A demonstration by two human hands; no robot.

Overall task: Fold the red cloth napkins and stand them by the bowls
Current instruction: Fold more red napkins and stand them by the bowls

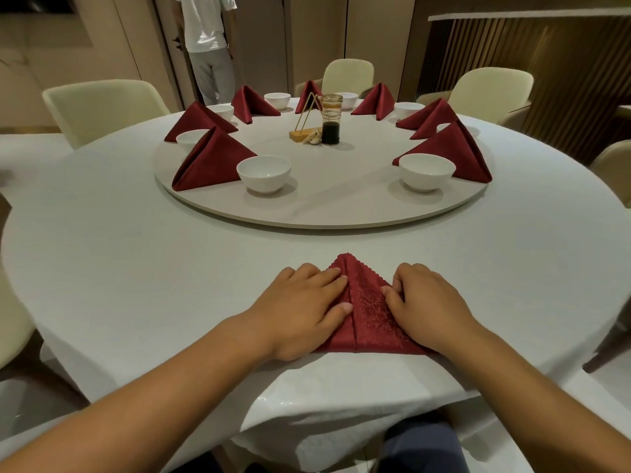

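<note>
A red cloth napkin point(367, 312) lies flat near the table's front edge, folded into a triangle with a centre seam. My left hand point(300, 312) presses flat on its left half. My right hand point(426, 308) rests on its right half with the fingertips bent at the fold's edge. On the round turntable point(307, 213) stand several white bowls, the nearest ones at the left point(264, 173) and right point(426, 171), each with a folded red napkin standing beside it, such as the left one point(211, 158) and the right one point(454, 151).
A dark sauce jar point(331, 119), a gold triangular stand on a wooden base point(307, 122) and a small pale item sit at the turntable's centre. Cream chairs point(102, 107) ring the white-clothed table point(119, 268). A person in white point(208, 46) stands at the back.
</note>
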